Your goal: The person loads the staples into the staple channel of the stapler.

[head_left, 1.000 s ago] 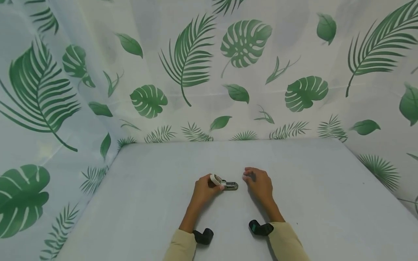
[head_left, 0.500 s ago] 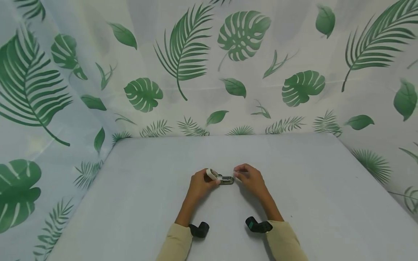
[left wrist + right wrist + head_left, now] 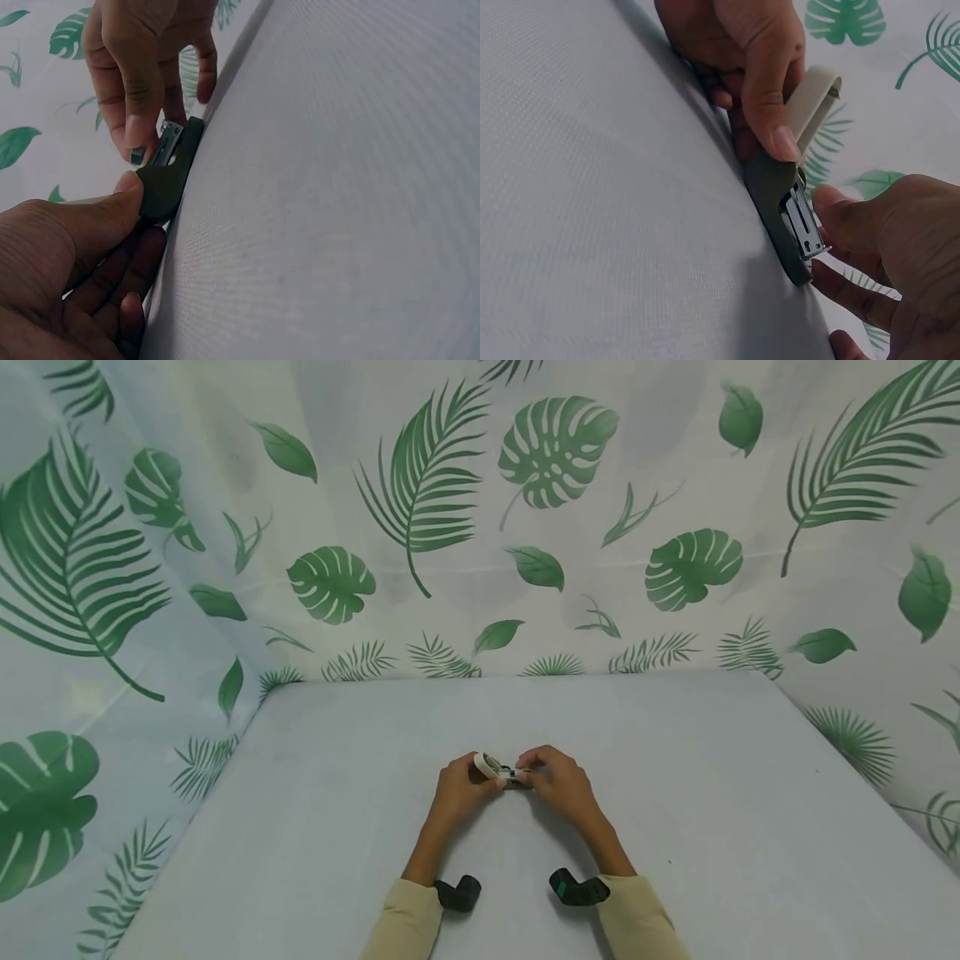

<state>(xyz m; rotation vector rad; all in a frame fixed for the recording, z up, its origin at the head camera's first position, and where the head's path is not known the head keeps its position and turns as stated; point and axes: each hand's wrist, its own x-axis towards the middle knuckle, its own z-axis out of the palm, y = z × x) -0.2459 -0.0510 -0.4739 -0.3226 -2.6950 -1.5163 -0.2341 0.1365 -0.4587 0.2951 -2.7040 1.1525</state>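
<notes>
A: Specimen and position?
B: Stapler (image 3: 769,195), on the white tabletop (image 3: 337,777), about midway between left and right and nearer the far edge than the sleeves. Dark green base lies along the surface; pale lid (image 3: 810,101) raised and tilted at the left end, metal staple rail (image 3: 804,221) exposed toward the right.

A: Left hand (image 3: 459,785)?
B: Curled in a grip at the stapler's left end, thumb pressed on the near side by the raised lid; gap closed down to the stapler's thickness.

A: Right hand (image 3: 562,783)?
B: Thumb and forefinger nearly together, pinching a small grey piece (image 3: 137,156) beside the rail (its exact form is too small to tell). Other fingers bent, loosely spread. Cannot tell whether the piece touches the rail.

A: Surroundings, working outward?
B: Black wrist device on each arm, left (image 3: 459,893) and right (image 3: 579,887), both nearer than the hands. Pale yellow sleeves, left (image 3: 408,914) and right (image 3: 641,918), at the near edge of view. White cloth with green leaf prints (image 3: 693,568) hangs beyond the table's far edge and along both sides.
</notes>
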